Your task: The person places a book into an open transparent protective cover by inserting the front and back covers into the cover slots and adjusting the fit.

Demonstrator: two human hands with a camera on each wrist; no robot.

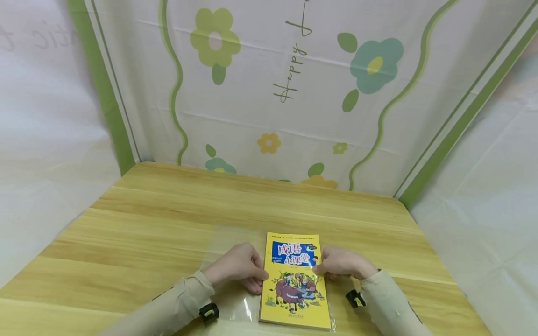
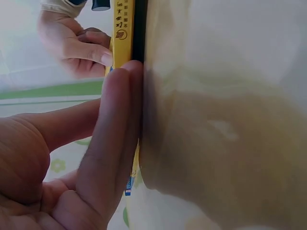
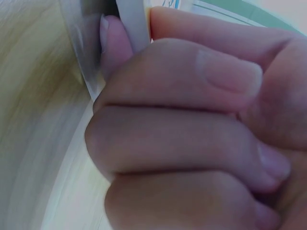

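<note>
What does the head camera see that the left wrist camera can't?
Only the head view shows the book's front cover with its cartoon, the clear plastic sheet under it, the wooden table and the flowered backdrop. Only the left wrist view shows the yellow spine close up. Both show the left hand and right hand on the book's edges.
</note>
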